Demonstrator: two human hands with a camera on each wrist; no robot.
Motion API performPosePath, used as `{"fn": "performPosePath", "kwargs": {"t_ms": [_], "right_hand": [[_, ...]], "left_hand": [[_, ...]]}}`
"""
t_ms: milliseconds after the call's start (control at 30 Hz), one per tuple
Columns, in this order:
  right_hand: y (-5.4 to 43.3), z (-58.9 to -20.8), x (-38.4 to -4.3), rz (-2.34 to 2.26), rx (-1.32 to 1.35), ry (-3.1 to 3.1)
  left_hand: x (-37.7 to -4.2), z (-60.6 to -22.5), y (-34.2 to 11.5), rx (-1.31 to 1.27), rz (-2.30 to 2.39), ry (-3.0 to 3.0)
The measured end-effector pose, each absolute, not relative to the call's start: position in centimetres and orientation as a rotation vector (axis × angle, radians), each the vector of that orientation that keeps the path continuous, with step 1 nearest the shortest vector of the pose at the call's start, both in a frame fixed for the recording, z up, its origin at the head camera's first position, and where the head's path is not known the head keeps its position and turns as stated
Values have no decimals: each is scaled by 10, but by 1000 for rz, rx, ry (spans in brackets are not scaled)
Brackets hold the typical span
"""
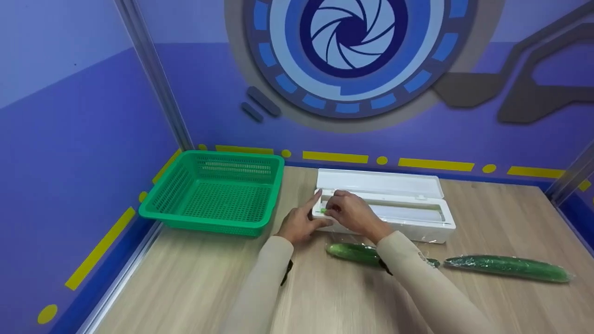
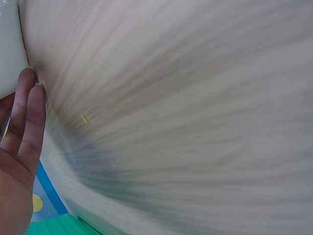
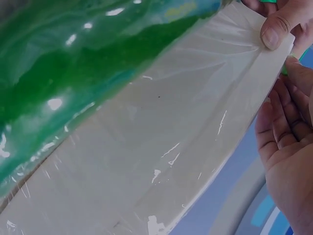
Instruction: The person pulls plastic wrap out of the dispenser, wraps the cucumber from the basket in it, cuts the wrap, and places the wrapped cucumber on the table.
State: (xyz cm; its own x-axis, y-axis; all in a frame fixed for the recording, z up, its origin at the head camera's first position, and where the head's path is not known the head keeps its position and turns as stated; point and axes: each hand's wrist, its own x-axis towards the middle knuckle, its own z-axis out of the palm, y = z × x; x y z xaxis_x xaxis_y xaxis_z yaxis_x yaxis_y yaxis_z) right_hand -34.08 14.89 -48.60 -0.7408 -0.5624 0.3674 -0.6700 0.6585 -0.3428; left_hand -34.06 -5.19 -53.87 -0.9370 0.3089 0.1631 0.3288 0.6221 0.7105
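Observation:
A white cling film dispenser [image 1: 394,230] lies on the table with its lid [image 1: 378,182] tipped back and a film roll [image 1: 408,214] inside. My left hand [image 1: 299,223] grips its left end, thumb [image 3: 276,32] pressing on the front over the film. At that same end my right hand [image 1: 353,212] pinches a small green slide cutter [image 1: 323,211], mostly covered by the fingers. Clear film [image 3: 171,112] hangs wrinkled down the dispenser's front toward a cucumber [image 1: 350,252], which is partly hidden under my right forearm. In the left wrist view, fingers [image 2: 34,112] lie along the dispenser's end.
Right of the first cucumber lies another cucumber [image 1: 510,268], wrapped in shiny film. A green perforated basket [image 1: 209,224] stands at the left of the wooden table [image 1: 195,278]. Painted walls [image 1: 199,93] close off the back and left.

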Motion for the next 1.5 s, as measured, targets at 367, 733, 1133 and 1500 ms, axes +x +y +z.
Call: {"fn": "performPosePath", "kwargs": {"t_ms": [367,733,1133,1500], "right_hand": [[157,-489,-338,682,976,-2679],[172,-488,-337,709,980,-2659],[188,-486,-331,705,963,-2673],[205,-486,-329,707,972,-2651]], "left_hand": [[-339,-540,-49,-545,-1229,-2835],[-341,-539,-53,-514,-1248,-2847],[-340,-538,-49,-483,-1299,-2838],[-338,-537,-49,-498,-1280,-2840]]}}
